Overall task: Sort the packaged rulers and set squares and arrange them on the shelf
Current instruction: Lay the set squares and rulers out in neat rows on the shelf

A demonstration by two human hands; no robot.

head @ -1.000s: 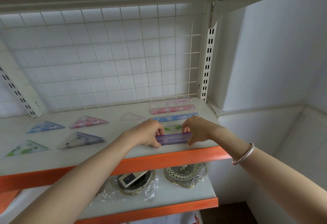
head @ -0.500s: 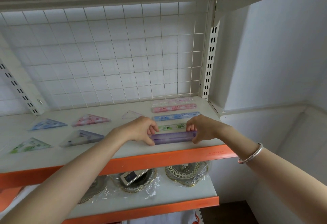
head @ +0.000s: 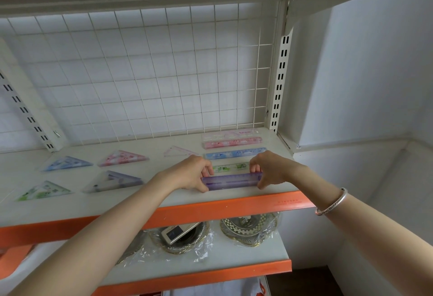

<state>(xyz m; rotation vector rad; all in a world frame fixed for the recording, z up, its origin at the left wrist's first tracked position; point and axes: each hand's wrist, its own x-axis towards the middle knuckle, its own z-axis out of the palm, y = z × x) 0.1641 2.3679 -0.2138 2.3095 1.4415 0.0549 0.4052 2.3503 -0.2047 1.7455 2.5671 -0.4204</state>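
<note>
two hands, left hand (head: 191, 172) and right hand (head: 273, 170), pinch a purple ruler (head: 232, 181) by its ends on the shelf (head: 140, 204).

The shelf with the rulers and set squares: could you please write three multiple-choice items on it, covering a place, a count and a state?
1. Where does the purple ruler lie among the rulers?
A. Nearest the front edge of the shelf
B. Nearest the wire grid
C. On the lower shelf

2. How many set squares lie left of the rulers?
A. Three
B. Five
C. Seven

3. How is the purple ruler held?
A. By both hands, one at each end
B. By the left hand alone
C. By no hand

Answers:
1 A: it is the frontmost of the row.
2 B: blue, pink, clear, purple and green ones show.
3 A: the left hand and right hand pinch its ends with their fingers.
</note>
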